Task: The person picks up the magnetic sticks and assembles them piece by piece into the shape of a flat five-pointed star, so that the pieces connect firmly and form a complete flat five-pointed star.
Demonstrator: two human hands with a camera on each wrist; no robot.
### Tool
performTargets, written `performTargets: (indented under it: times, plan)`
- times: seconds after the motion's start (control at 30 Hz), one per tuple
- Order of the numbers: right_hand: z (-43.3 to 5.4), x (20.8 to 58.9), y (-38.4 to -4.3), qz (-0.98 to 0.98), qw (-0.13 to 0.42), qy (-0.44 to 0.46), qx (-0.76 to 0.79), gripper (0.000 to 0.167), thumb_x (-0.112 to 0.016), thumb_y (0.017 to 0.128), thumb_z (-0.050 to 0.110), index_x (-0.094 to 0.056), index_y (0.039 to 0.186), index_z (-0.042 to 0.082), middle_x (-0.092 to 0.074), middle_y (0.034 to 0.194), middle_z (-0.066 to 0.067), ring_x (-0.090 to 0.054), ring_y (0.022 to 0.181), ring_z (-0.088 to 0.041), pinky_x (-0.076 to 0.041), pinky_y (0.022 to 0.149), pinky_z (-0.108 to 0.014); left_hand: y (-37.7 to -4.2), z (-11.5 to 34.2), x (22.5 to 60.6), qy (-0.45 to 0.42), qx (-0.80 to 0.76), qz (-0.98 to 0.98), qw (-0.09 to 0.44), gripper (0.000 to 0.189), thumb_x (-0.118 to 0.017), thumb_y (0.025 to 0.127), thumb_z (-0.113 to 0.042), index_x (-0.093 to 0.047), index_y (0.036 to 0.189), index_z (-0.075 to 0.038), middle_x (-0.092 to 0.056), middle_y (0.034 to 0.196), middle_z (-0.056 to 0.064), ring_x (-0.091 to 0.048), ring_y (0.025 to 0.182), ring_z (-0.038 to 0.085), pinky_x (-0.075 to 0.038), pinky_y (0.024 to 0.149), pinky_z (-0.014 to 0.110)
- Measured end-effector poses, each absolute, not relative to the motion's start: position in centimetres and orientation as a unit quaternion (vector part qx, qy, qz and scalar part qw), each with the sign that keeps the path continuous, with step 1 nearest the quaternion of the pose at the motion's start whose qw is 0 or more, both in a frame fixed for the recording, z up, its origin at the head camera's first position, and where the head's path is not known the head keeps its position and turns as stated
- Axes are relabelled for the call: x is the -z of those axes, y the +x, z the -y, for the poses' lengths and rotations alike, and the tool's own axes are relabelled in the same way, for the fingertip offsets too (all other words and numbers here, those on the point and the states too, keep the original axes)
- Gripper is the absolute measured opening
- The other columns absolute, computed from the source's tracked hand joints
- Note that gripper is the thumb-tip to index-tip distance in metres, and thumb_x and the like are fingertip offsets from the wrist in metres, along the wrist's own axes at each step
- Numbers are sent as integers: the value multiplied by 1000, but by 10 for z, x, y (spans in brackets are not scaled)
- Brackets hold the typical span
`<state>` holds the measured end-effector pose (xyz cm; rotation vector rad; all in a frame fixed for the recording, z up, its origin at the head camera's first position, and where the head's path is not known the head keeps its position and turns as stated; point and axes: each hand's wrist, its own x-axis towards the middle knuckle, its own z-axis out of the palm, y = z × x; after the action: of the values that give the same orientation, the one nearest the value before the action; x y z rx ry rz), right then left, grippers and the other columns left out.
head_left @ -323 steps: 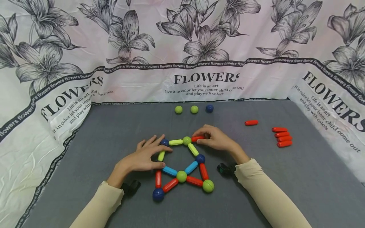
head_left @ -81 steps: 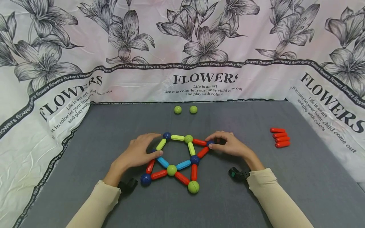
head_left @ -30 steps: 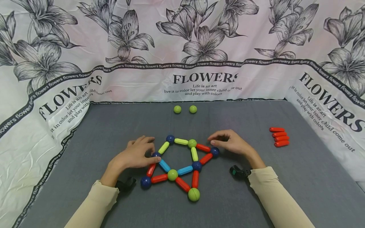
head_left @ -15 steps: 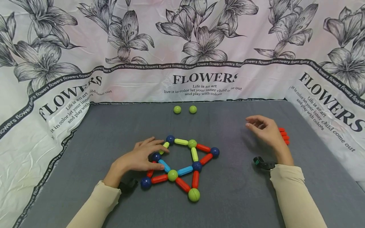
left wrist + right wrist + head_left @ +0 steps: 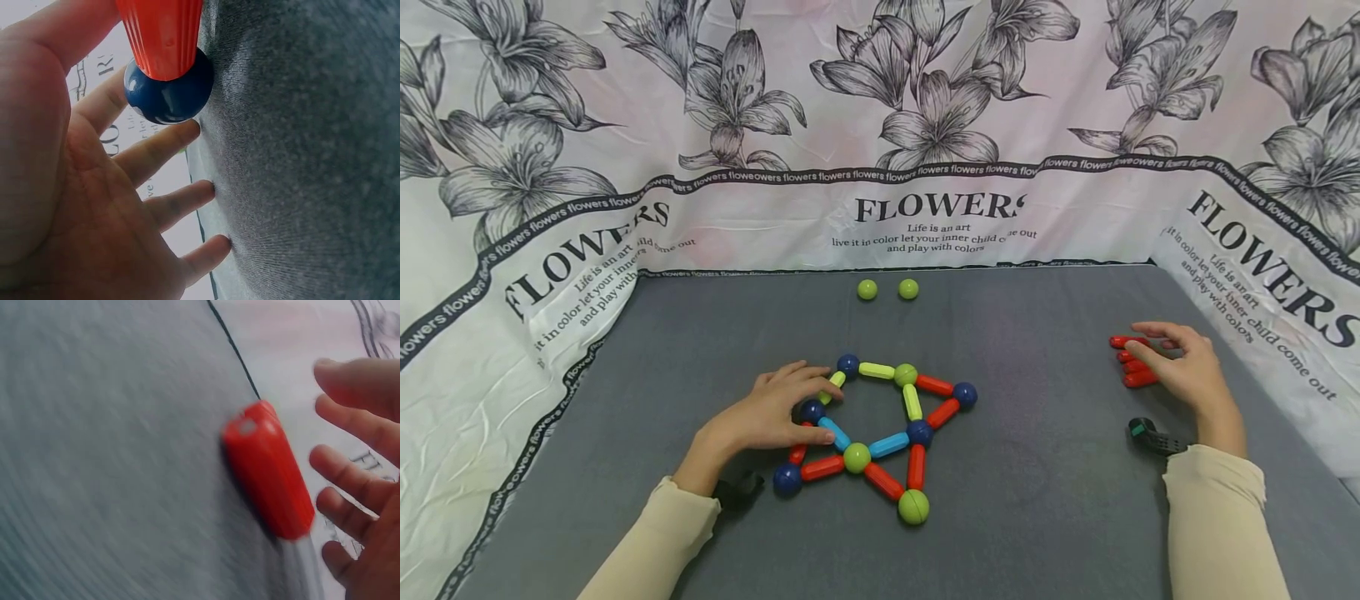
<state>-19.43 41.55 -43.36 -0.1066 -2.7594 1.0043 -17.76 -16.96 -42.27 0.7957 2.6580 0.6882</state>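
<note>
Loose red rods show as four only in head view.

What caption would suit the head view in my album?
Left hand at a rod-and-ball figure, right hand near four red rods on a gray table.

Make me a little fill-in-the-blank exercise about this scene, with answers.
Near the back of the table, the loose green balls number ____.
The light blue rods meet at a ball colored ____.
The loose rods beside the person's right grip are colored ____.
The large word printed on the cloth is ____.
Missing words: two; green; red; FLOWERS.
</note>
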Motion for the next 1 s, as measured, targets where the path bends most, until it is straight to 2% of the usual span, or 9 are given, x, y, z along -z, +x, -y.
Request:
performTargets:
  times: [0.07, 0.17, 0.27, 0.43, 0.6, 0.8, 1.0]
  plan:
    - [-422, 433, -191, 935, 72, -44, -345, 48, -64, 99, 43, -60, 133, 11, -54, 127, -5, -46, 106, -13, -39, 80, -35, -178, 170, 422, 274, -237, -921, 140, 55, -75, 86, -58, -63, 134, -33, -42, 162, 5, -21, 156, 42, -17, 114, 72]
    - [-431, 431, -186, 931, 38, -50, -359, 44, -66, 97, 45, -61, 129, 16, -56, 110, 19, -46, 93, 3, -40, 72, -24, -178, 169, 421, 277, -235, -921, 138, 54, -75, 86, -58, -64, 133, -34, -43, 161, 4, -21, 155, 42, -17, 113, 72]
    - [-437, 431, -182, 928, 21, -48, -370, 37, -67, 97, 44, -61, 125, 19, -53, 95, 32, -48, 85, 6, -41, 68, -21, -177, 170, 421, 286, -231, -920, 136, 51, -77, 85, -57, -66, 130, -35, -44, 160, 6, -22, 155, 42, -17, 113, 72]
    - [-439, 434, -181, 926, 15, -51, -375, 34, -67, 97, 43, -61, 123, 22, -53, 93, 31, -48, 85, 3, -41, 67, -23, -177, 170, 422, 307, -226, -914, 135, 34, -80, 83, -53, -72, 114, -39, -45, 159, 8, -22, 155, 42, -18, 114, 72]
    - [-440, 437, -183, 924, 17, -57, -377, 36, -66, 97, 45, -61, 124, 22, -52, 94, 30, -47, 86, 1, -40, 68, -23, -176, 170, 423, 308, -232, -914, 128, 21, -82, 83, -50, -71, 100, -44, -46, 158, 7, -24, 154, 43, -18, 114, 72]
    - [-440, 438, -179, 919, 25, -70, -387, 37, -65, 98, 46, -61, 127, 23, -51, 98, 32, -46, 88, 3, -40, 70, -20, -176, 169, 425, 305, -232, -915, 125, 21, -82, 82, -51, -69, 97, -45, -48, 156, 4, -25, 154, 41, -19, 115, 70]
    - [-442, 441, -176, 917, 31, -72, -391, 38, -63, 99, 48, -60, 129, 24, -48, 103, 34, -44, 91, 7, -38, 72, -19, -176, 168, 425, 299, -227, -920, 114, 22, -83, 82, -51, -70, 98, -44, -54, 147, 1, -36, 146, 30, -24, 114, 64]
